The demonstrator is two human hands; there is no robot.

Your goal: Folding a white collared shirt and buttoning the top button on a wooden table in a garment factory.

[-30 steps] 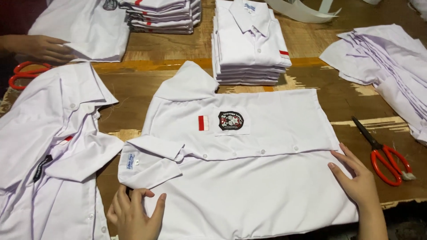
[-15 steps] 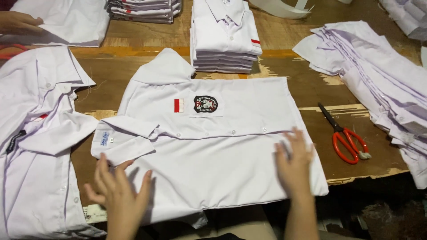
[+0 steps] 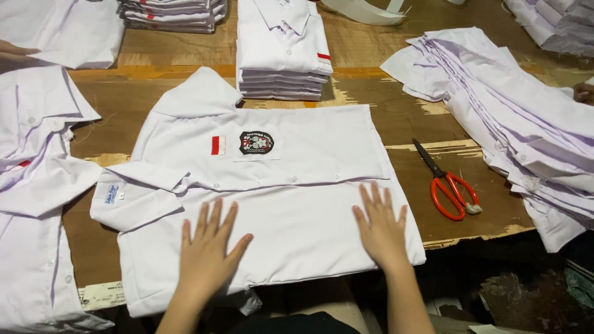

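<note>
Looking down at the wooden worktop [image 3: 396,117]. White short-sleeved shirt [image 3: 266,204] is lying flat across the centre of the frame, front up, collar pointing to the upper left, placket running left to right and looking buttoned. Small red-and-white patch and a dark crest badge are showing on the chest.

Left hand [image 3: 207,256] is pressing down on the lower half of the shirt, lower centre-left of the frame, fingers [image 3: 216,216] spread wide, palm flat, gripping nothing. Right hand [image 3: 382,232] is doing the same at lower centre-right, near the hem end, fingers spread, flat on the cloth.

Progress, as I judge it: shirt is laid out and mostly smoothed; near sleeve is lying folded over at the left. Body isn't folded yet, far from the compact shape of the folded stack [image 3: 281,49] at upper centre. So early-to-middle stage.

Around it: red-handled scissors [image 3: 450,185] to the right, blades shut, apart from the shirt. Loose pile of unfolded shirts [image 3: 520,117] filling the right side. Another open shirt [image 3: 37,185] along the left edge. Someone else's hand [image 3: 15,51] is resting at the upper left.
</note>
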